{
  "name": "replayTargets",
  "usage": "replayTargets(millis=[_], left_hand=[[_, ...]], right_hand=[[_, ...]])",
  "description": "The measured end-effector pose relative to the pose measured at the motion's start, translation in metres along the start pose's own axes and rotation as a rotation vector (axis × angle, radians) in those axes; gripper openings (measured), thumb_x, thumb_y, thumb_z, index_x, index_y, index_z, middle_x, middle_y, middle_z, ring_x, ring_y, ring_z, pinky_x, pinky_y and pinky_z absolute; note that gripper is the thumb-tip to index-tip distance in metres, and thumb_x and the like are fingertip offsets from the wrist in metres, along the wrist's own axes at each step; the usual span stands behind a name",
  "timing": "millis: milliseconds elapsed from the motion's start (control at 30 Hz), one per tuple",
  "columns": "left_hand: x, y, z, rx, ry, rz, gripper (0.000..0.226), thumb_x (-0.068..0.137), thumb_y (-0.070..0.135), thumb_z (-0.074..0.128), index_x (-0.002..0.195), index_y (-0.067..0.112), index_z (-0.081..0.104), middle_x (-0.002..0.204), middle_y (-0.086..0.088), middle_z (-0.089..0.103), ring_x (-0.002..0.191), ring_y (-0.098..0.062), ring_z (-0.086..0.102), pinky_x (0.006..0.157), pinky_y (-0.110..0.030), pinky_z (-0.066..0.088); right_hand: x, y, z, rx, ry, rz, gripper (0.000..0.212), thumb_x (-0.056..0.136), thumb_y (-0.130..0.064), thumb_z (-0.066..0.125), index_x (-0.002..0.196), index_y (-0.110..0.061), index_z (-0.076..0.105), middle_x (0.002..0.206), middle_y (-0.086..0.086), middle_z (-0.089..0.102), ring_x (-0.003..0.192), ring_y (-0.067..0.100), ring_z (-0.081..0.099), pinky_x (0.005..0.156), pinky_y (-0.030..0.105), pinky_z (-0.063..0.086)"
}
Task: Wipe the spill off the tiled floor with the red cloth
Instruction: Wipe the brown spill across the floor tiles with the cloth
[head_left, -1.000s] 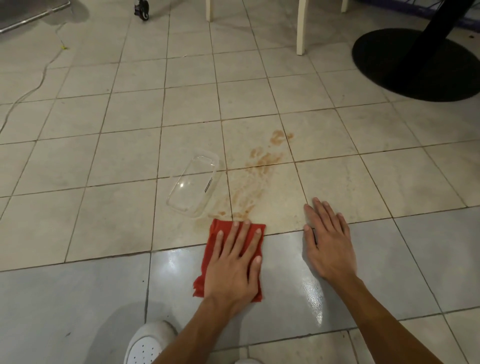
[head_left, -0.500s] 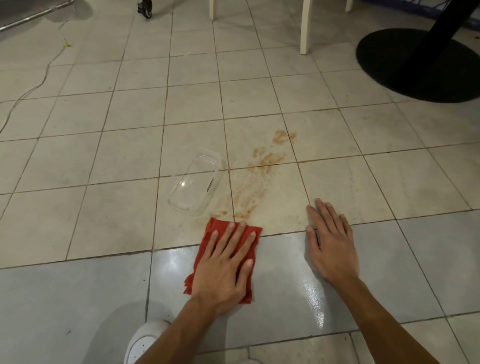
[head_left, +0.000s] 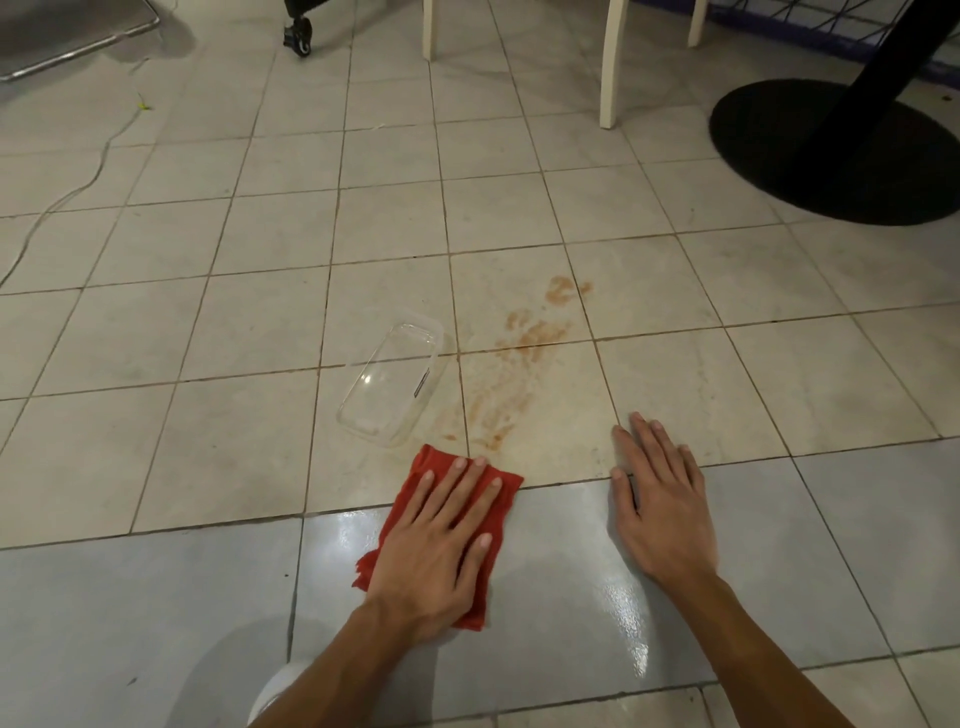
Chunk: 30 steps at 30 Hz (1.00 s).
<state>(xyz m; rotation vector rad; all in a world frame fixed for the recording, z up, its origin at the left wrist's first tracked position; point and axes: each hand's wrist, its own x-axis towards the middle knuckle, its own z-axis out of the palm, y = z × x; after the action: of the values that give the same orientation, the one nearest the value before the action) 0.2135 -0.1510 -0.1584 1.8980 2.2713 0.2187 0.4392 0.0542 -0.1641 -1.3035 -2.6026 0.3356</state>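
The red cloth (head_left: 415, 491) lies flat on the tiled floor (head_left: 182, 457), folded into a rough rectangle. My left hand (head_left: 441, 540) presses on it with straight, spread fingers, fingertips near its far edge. An orange-brown smeared spill (head_left: 519, 358) runs from just beyond the cloth up and to the right across two beige tiles. My right hand (head_left: 660, 499) rests flat on the bare floor to the right of the cloth, fingers straight, holding nothing.
A clear plastic container (head_left: 392, 382) lies on the floor just left of the spill, beyond the cloth. Farther back stand white chair legs (head_left: 613, 62), a black round table base (head_left: 836, 150), a caster wheel (head_left: 298, 36) and a cable (head_left: 67, 192). My shoe (head_left: 270, 696) shows at the bottom.
My left hand has slid the cloth a little to the left and slightly away from me, turning it somewhat. My right hand has stayed flat in the same spot.
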Motion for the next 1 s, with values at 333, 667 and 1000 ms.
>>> replayTargets(millis=[333,667,1000], left_hand=[[0.010,0.031,0.011,-0.070,0.091,-0.475,0.070,0.106,0.043,0.023,0.168,0.013,0.010,0.177,-0.006,-0.002,0.163,-0.019,-0.009,0.132,-0.048,0.014],[0.021,0.022,0.010,-0.060,0.059,-0.230,0.068,0.111,0.053,0.024,0.169,0.026,0.001,0.177,0.006,-0.007,0.163,-0.014,-0.008,0.130,-0.044,0.004],[0.049,0.019,0.007,-0.035,0.040,-0.297,0.070,0.110,0.055,0.017,0.168,0.023,-0.005,0.176,0.003,-0.012,0.161,-0.015,-0.016,0.132,-0.046,0.001]], right_hand=[[0.027,-0.012,-0.004,0.032,0.041,0.086,0.061,0.110,-0.038,0.032,0.163,-0.015,0.050,0.177,0.008,0.034,0.167,0.028,0.026,0.134,0.057,0.019],[0.026,-0.010,0.001,-0.033,0.013,0.105,0.065,0.111,-0.043,0.026,0.169,-0.019,0.039,0.181,0.004,0.025,0.169,0.023,0.017,0.136,0.055,0.015],[0.026,-0.012,0.000,-0.045,-0.007,0.108,0.066,0.111,-0.045,0.022,0.171,-0.021,0.036,0.182,0.003,0.021,0.170,0.022,0.012,0.137,0.054,0.013]])
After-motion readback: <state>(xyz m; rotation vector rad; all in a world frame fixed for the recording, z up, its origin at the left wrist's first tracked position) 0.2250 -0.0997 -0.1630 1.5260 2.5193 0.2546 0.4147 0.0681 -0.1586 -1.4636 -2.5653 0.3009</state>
